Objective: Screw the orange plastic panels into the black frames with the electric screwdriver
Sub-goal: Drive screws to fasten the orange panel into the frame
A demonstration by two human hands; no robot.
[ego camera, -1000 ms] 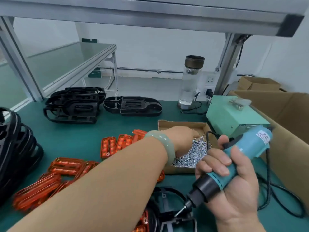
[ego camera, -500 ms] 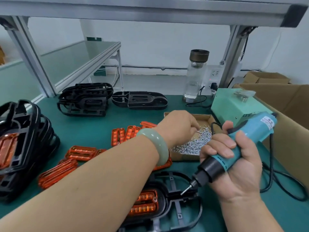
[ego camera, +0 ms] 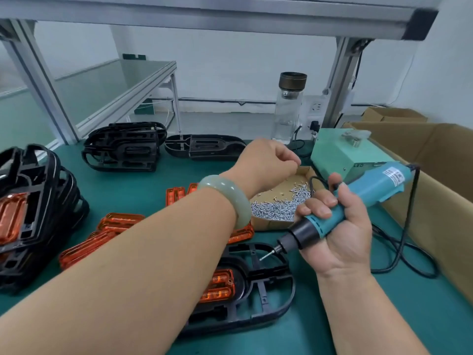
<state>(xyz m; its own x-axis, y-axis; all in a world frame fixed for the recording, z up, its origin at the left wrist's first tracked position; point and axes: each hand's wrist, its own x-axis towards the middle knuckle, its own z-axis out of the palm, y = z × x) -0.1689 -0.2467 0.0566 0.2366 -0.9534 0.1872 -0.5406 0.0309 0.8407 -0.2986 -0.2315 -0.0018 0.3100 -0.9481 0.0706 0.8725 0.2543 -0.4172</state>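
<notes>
A black frame (ego camera: pixel 266 285) lies on the green mat in front of me, with an orange panel (ego camera: pixel 220 285) seated in it and partly hidden by my left forearm. My right hand (ego camera: pixel 340 234) grips the teal electric screwdriver (ego camera: pixel 371 188), whose bit (ego camera: pixel 266 256) points down-left just above the frame's upper edge. My left hand (ego camera: pixel 266 162) hovers over the cardboard box of screws (ego camera: pixel 281 208), fingertips pinched on a barely visible screw. Loose orange panels (ego camera: pixel 120 221) lie left of the frame.
A stack of black frames, some with orange panels (ego camera: pixel 30 201), stands at the left. More black frames (ego camera: pixel 122 147) lie at the back. A glass bottle (ego camera: pixel 289 106), a green power box (ego camera: pixel 343 152), the screwdriver's cable (ego camera: pixel 399 252) and a large carton (ego camera: pixel 435 175) fill the right.
My left hand has lifted out of the screw box with its fingers pinched. The view has tilted down, so more of the frame shows. The right hand has kept its grip on the screwdriver.
</notes>
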